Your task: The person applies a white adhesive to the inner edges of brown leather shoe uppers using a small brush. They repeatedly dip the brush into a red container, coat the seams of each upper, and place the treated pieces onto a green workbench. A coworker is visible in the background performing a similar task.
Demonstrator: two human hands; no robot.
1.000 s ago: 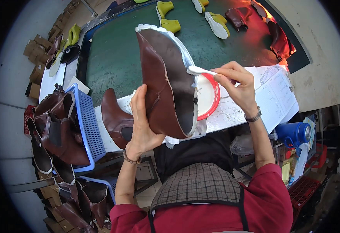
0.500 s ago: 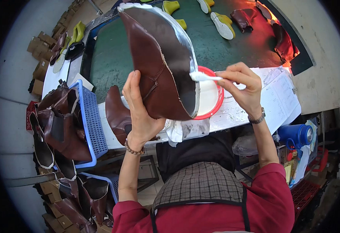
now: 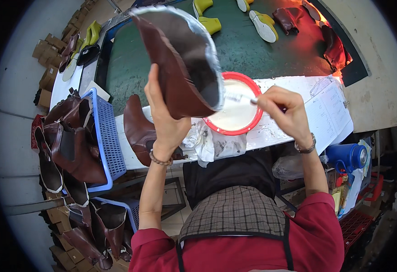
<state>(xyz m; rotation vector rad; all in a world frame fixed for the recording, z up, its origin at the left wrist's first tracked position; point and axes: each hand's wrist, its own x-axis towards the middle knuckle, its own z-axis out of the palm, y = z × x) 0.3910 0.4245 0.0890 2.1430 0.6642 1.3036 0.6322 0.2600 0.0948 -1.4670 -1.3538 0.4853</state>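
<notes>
A brown leather boot upper (image 3: 173,77) is gripped in my left hand (image 3: 164,122), tilted up over the bench with its open edge facing right. A white wet-looking coat runs along that edge. My right hand (image 3: 287,111) pinches a small white brush (image 3: 235,97), its head over the red-rimmed bowl (image 3: 254,124) of white liquid, just right of the upper's edge. Whether the bristles touch the liquid I cannot tell. Left of my left wrist, a second brown boot upper (image 3: 137,131) rests on the white tabletop. A crumpled white cloth (image 3: 205,145) lies before the bowl.
At left, a blue basket (image 3: 110,149) holds several brown boot uppers. Beyond the bowl, a green surface (image 3: 130,68) carries yellow-green soles (image 3: 263,28) and brown uppers under red light (image 3: 334,50). Papers (image 3: 327,111) and a blue flask (image 3: 347,156) are at right.
My right hand has brought the brush off the upper's edge, down and slightly right, over the bowl. The upper has shifted left and downward, turning a little and uncovering more of the bowl.
</notes>
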